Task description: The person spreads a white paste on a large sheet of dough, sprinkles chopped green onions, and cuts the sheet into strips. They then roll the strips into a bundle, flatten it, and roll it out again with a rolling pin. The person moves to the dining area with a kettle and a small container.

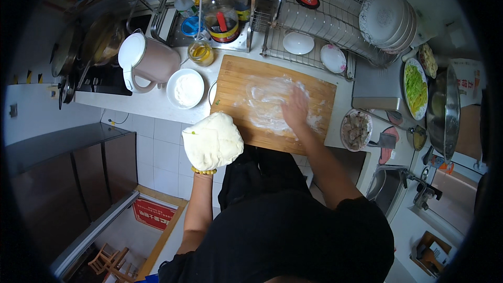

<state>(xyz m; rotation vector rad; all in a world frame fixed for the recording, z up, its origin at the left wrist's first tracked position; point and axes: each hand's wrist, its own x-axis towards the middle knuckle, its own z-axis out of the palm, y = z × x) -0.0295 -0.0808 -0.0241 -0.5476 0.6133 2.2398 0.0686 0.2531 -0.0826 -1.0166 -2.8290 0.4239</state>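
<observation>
A folded slab of pale dough (pixel 212 140) rests on my left hand, which is hidden beneath it. Only the wrist, with a yellow bead bracelet (pixel 204 171), and the forearm show. The dough is held up at the near left corner of a wooden cutting board (pixel 235 71), and a small green scrap sticks to its top. My right hand (pixel 295 107) lies flat and slightly blurred on the right half of the board, holding nothing. White flour (pixel 262 96) is smeared in streaks around and under it.
Left of the board stand a bowl of white powder (pixel 185 88), an electric kettle (pixel 151 63) and a glass jar of yellow liquid (pixel 201 53). A wire dish rack (pixel 314 19) runs behind. To the right are a plate of greyish food pieces (pixel 356 129) and a plate of shredded greens (pixel 415 88).
</observation>
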